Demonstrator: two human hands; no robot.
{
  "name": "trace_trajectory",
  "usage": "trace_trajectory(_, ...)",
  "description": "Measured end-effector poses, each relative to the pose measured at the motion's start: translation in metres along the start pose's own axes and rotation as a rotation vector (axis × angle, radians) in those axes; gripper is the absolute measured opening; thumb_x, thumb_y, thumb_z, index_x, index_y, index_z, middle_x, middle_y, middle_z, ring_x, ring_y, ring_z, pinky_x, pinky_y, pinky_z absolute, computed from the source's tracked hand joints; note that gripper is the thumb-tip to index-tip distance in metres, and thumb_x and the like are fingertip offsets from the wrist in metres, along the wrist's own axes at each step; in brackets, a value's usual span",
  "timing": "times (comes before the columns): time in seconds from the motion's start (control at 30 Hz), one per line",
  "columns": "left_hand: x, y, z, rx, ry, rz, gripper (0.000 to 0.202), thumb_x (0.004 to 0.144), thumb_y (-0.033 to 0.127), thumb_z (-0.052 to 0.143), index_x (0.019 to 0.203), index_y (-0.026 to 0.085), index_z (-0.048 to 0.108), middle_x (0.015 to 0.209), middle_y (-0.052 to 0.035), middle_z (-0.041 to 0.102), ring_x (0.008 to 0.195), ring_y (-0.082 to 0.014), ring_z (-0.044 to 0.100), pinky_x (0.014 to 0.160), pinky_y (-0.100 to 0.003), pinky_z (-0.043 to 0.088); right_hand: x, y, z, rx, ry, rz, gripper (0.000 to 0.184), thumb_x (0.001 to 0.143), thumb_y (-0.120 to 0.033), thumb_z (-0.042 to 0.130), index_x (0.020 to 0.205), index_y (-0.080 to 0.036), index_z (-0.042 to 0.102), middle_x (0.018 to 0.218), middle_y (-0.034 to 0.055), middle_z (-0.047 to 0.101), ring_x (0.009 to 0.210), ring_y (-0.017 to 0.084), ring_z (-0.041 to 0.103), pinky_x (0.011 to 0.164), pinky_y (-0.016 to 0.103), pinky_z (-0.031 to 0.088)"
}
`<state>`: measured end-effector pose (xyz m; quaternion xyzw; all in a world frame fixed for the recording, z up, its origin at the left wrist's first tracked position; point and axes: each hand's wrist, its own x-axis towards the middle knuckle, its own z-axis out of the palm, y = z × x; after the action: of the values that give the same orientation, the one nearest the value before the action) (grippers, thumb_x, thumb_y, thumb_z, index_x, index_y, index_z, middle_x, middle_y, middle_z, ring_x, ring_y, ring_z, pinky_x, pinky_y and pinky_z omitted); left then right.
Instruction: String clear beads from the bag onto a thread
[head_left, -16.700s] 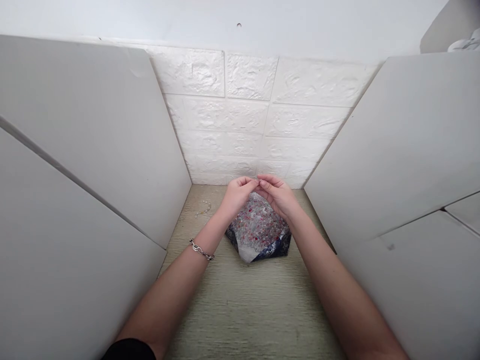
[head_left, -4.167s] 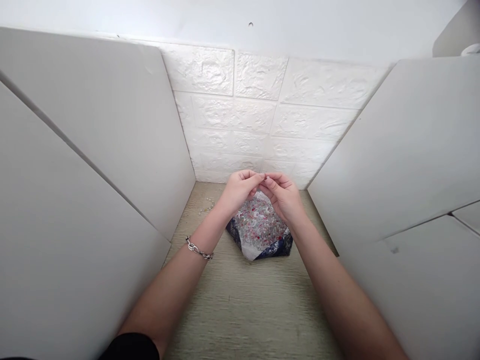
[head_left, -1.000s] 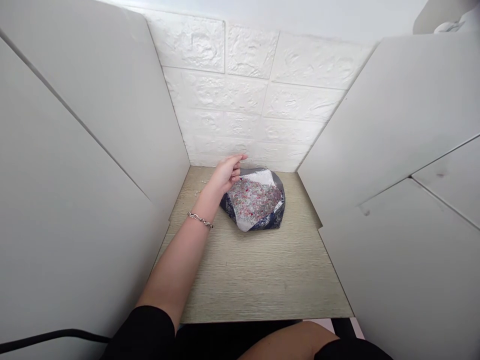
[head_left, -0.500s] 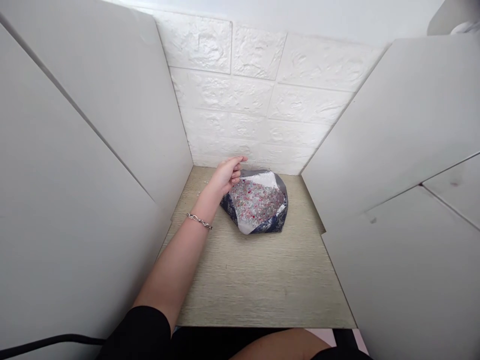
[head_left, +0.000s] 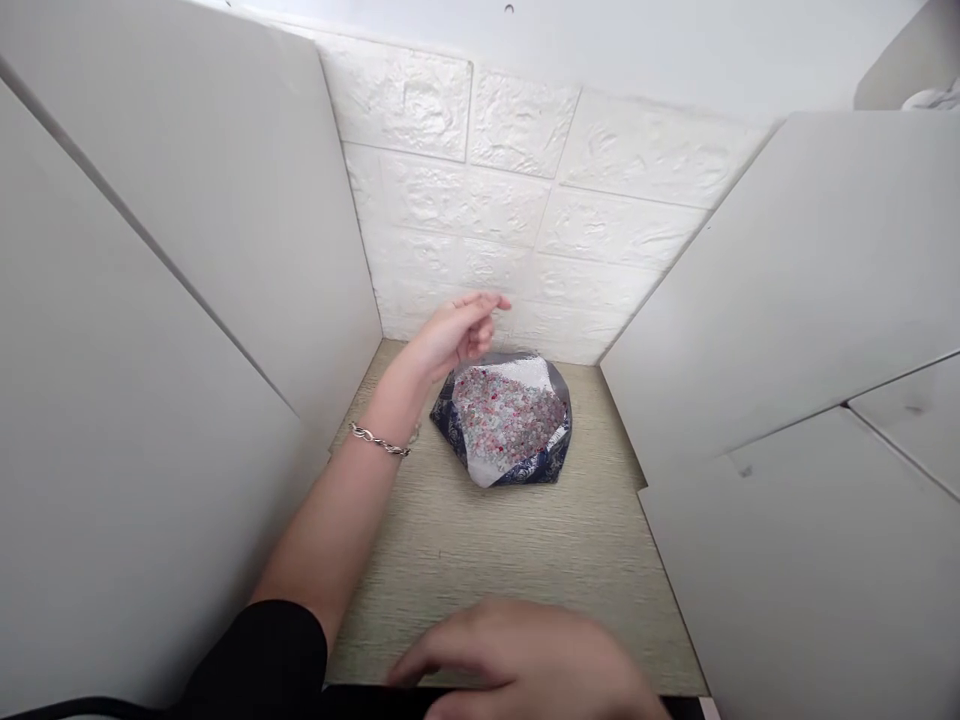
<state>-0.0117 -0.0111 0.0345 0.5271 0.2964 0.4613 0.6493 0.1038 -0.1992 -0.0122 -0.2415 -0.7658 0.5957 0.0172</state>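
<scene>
An opened bag (head_left: 536, 468) of dark blue patterned material with a silvery lining lies on the wooden board. It holds a heap of small pink, red and clear beads or stones (head_left: 510, 415). My left hand (head_left: 461, 335), a silver chain bracelet on its wrist, hovers over the bag's far left edge. Its thumb and forefinger come together while the other fingers curl; whatever they may hold is too small to see. Low in the picture, blurred by motion, is my right hand (head_left: 510, 655), its thumb apart from the fingers and nothing visible between them.
White panels rise at the left (head_left: 225, 200) and right (head_left: 750, 300) of the wooden board (head_left: 465, 560). Behind it stands a white brick-patterned wall (head_left: 517, 210). A black cable (head_left: 90, 706) runs along the lower left.
My left hand has risen slightly away from the bag's edge. The right hand has come up into view over the board's near edge. The whole view has tilted a little.
</scene>
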Motion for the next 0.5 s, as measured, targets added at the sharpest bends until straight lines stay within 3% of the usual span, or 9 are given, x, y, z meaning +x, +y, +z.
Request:
trace_trajectory(0.03,-0.005,0.01,0.003,0.021,0.036,0.059,0.015,0.078,0.031,0.052,0.076,0.016,0.055,0.042,0.0079,0.032,0.033,0.0002,0.029,0.035,-0.014,0.019,-0.015,-0.001,-0.011,0.003,0.104,0.017,0.043,0.082,-0.042,0.046,0.121,-0.024,0.051,0.117,0.0032,0.058,0.106,0.016,0.054,0.091,0.025,0.04)
trace_trajectory(0.13,-0.024,0.041,0.011,0.182,0.177,0.21,0.017,0.08,0.028,0.05,0.072,0.015,0.057,0.042,0.0078,0.023,0.032,0.002,0.021,0.036,-0.013,0.012,-0.06,-0.007,-0.033,0.099,0.258,-0.037,0.036,0.082,-0.036,0.051,0.115,-0.022,0.056,0.111,0.0048,0.062,0.104,0.014,0.055,0.09,0.026,0.041)
trace_trajectory(0.3,-0.053,0.067,0.02,0.335,0.304,0.565,0.017,0.081,0.026,0.049,0.071,0.017,0.06,0.043,0.005,0.035,0.038,-0.0031,0.032,0.036,-0.018,0.025,-0.098,-0.002,-0.043,0.183,0.687,-0.176,0.029,0.086,-0.034,0.043,0.113,-0.032,0.055,0.104,0.005,0.063,0.099,0.017,0.058,0.086,0.032,0.045)
trace_trajectory(0.4,-0.06,0.07,0.023,0.257,0.354,0.726,0.018,0.082,0.021,0.046,0.068,0.017,0.057,0.047,0.0041,0.031,0.04,-0.004,0.028,0.038,-0.019,0.032,-0.096,0.001,-0.043,0.163,0.734,-0.158,0.026,0.085,-0.032,0.044,0.108,-0.035,0.057,0.1,0.0036,0.064,0.094,0.016,0.059,0.083,0.031,0.048)
trace_trajectory(0.5,-0.062,0.071,0.023,0.231,0.343,0.782,0.02,0.085,0.02,0.042,0.069,0.017,0.055,0.052,0.0035,0.033,0.041,-0.0045,0.031,0.044,-0.02,0.041,-0.091,-0.001,-0.042,0.126,0.746,-0.114,0.025,0.085,-0.029,0.046,0.107,-0.033,0.058,0.099,0.0039,0.064,0.093,0.016,0.06,0.082,0.03,0.049)
